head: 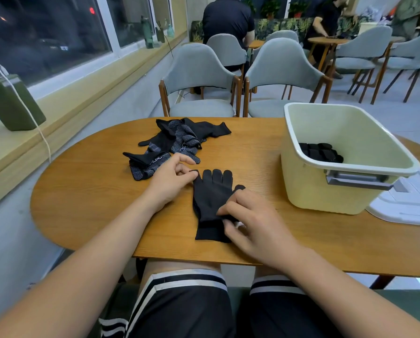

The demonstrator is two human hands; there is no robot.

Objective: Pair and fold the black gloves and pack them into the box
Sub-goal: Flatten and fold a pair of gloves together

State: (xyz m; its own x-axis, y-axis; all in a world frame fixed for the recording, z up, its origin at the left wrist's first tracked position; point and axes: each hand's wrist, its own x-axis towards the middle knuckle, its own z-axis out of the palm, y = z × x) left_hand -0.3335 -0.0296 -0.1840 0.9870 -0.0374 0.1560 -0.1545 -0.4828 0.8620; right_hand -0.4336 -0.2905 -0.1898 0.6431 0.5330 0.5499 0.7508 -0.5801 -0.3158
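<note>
A black glove (210, 198) lies flat on the wooden table (94, 191), fingers pointing away from me; dotted fabric shows at its left edge, so a second glove may lie under it. My left hand (172, 180) pinches the tip of its little finger. My right hand (248, 220) pinches the fabric near the cuff at its right side. A loose heap of black gloves (172, 142) with white grip dots lies further back on the left. The pale box (345, 181) stands at the right with folded black gloves (321, 152) inside.
A white lid (409, 203) lies on the table behind the box at the right edge. Grey chairs (201, 79) stand beyond the table. Two people sit further back. A green device (11, 103) with a white cable rests on the window ledge.
</note>
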